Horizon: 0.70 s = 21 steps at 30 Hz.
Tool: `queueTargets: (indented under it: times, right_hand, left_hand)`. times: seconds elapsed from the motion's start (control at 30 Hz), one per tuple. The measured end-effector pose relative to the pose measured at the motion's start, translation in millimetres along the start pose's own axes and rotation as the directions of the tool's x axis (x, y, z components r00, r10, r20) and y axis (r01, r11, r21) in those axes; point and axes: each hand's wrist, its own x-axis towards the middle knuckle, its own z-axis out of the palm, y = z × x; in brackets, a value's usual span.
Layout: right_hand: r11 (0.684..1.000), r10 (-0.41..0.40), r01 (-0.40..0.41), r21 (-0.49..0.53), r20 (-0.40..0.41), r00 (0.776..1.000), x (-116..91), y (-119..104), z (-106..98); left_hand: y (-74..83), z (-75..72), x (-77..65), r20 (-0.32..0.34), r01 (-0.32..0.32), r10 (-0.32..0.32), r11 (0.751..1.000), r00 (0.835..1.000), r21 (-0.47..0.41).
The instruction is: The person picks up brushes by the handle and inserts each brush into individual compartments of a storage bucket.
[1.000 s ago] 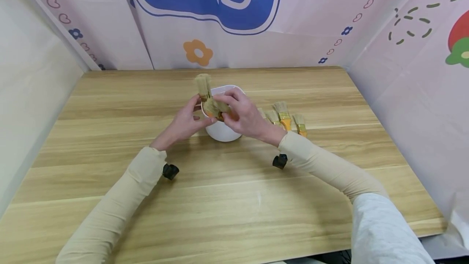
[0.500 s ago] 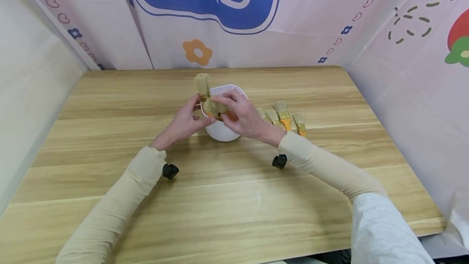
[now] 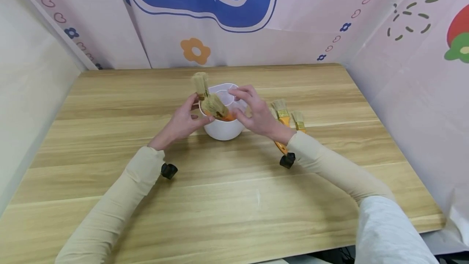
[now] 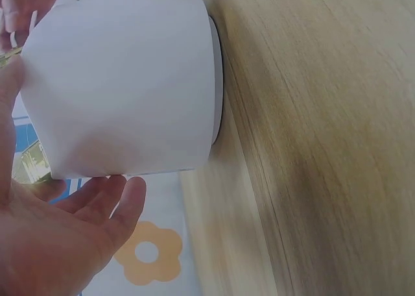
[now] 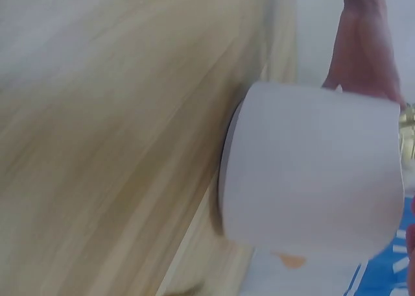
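Two-handed: clasped smooth, round white bucket (image 3: 224, 131) in left grip (image 3: 182, 120); had right grip (image 3: 259, 113) apart, just beside coarse-bristled brushes (image 3: 215, 105) inside; saw cropped white lettering (image 3: 233, 2) beyond both.

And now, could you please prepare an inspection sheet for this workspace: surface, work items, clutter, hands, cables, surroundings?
Surface: wood-grain tabletop; small pale streak, mark or glare unclear.
Job's things: white container upright; bristles-up paintbrushes inside, leaning; orange-handled paintbrushes to its right, partly hidden.
Clutter: nothing seen.
Hands: left hand holds the container; right hand at its right rim, fingers apart, contact unclear.
Cables: dark strands below the lower-right edge, too dim to identify.
Surroundings: flower-printed backdrop behind; pale side sheets.
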Motion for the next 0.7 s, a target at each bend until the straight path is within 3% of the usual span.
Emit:
queueTargets:
  times: [0.17,0.27,0.33,0.47,0.6,0.7]
  right_hand:
    - [0.981,0.17,-0.172,-0.09,-0.029,0.985,-10,11,-18]
    - [0.92,0.351,-0.345,-0.185,0.0,0.936,-20,21,-30]
    - [0.851,0.481,-0.457,-0.258,0.034,0.876,-28,28,-39]
    - [0.689,0.682,-0.597,-0.411,0.088,0.726,-47,40,-60]
    - [0.542,0.805,-0.653,-0.528,0.105,0.584,-64,49,-79]
    - [0.469,0.855,-0.661,-0.585,0.114,0.506,-73,53,-91]
  left_hand:
    - [-0.1,0.7,-0.1,-0.006,-0.006,0.006,1.0,1.0,-0.006]
    - [-0.7,0.1,0.5,-0.008,-0.004,0.004,1.0,1.0,0.003]
    - [-1.1,-0.4,0.9,-0.007,-0.003,0.003,1.0,1.0,0.011]
    - [-1.5,-0.4,1.1,0.0,0.001,-0.001,1.0,1.0,0.021]
    - [-1.7,0.1,1.0,0.007,0.004,-0.004,1.0,1.0,0.015]
    - [-1.6,0.0,1.4,0.008,0.005,-0.005,1.0,1.0,0.016]
